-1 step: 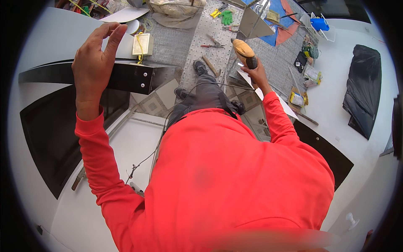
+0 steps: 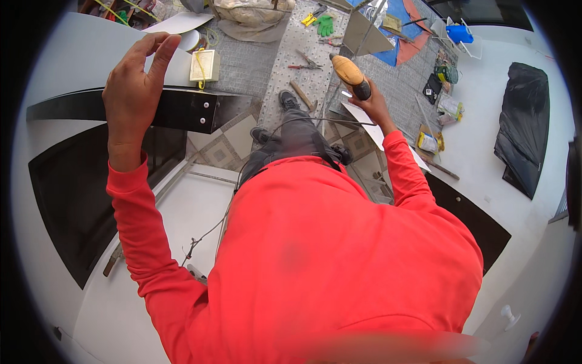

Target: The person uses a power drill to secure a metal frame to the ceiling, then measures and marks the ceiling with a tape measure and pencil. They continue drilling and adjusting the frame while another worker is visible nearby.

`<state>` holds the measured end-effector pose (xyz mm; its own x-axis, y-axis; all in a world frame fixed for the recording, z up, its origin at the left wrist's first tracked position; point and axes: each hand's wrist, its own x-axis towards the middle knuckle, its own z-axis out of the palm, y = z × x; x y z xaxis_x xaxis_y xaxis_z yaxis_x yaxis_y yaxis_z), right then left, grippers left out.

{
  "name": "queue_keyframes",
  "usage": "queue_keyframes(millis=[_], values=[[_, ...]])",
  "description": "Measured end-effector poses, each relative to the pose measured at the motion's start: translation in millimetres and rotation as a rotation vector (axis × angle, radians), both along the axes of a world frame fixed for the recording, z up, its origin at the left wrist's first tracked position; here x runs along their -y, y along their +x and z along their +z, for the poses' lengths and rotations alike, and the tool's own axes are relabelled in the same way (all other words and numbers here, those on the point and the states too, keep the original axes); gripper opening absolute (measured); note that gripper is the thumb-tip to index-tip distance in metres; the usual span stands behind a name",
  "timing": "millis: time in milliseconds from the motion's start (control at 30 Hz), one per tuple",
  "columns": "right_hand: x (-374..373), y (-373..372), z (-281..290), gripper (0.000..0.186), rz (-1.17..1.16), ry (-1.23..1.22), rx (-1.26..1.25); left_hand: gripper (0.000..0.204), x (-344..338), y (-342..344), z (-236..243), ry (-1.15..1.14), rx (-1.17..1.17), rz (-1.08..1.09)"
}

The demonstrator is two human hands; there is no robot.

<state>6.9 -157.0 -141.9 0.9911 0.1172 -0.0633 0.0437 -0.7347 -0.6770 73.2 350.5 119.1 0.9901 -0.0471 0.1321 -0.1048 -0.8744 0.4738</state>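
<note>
My left hand [image 2: 134,97] is raised over the left end of a black panel [image 2: 182,109] with two pale screw heads near its right end. Its fingers are loosely curved, thumb apart, holding nothing; whether it touches the panel I cannot tell. My right hand [image 2: 376,103] is closed on an orange-and-black power tool [image 2: 349,71], with a dark cord running across my legs. Beneath it a white strip [image 2: 362,120] slants down toward my right forearm. Below me, my shoe [image 2: 288,100] rests on a perforated metal plank [image 2: 276,73].
Pliers, snips [image 2: 307,65], a hammer [image 2: 301,94] and a green glove [image 2: 325,25] lie on the plank. A small cream box [image 2: 204,65] sits beyond the black panel. Tarps [image 2: 405,51], packets and containers are at the back right, a black plastic-covered piece [image 2: 521,127] at the far right.
My right hand and the power tool have shifted slightly up and to the left. My left hand has moved very slightly left.
</note>
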Motion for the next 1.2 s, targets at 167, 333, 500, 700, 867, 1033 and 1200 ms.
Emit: queue_keyframes(millis=[167, 333, 500, 700, 867, 1033, 1200], values=[[7, 41, 93, 0.094, 0.53, -0.572, -0.107, 0.062, -1, 7, -4, 0.043, 0.017, 0.018], [-13, 27, 143, 0.07, 0.835, -0.69, -0.157, 0.06, -3, 7, -6, 0.033, -0.002, 0.042], [-24, 13, 151, 0.081, 0.993, -0.813, -0.221, 0.059, -2, 7, -6, 0.059, 0.005, 0.071], [-29, 4, 165, 0.055, 1.173, -0.859, -0.041, 0.06, -5, 6, -10, 0.026, 0.024, 0.064], [-37, 2, 186, 0.044, 1.263, -1.04, 0.046, 0.058, -6, 10, -16, 0.036, 0.099, 0.042], [-52, 9, 162, 0.041, 1.332, -1.114, 0.018, 0.056, -5, 10, -13, 0.002, 0.082, 0.044], [-59, 18, 145, 0.042, 1.362, -1.085, 0.148, 0.051, -2, 4, -4, -0.028, 0.027, 0.07]])
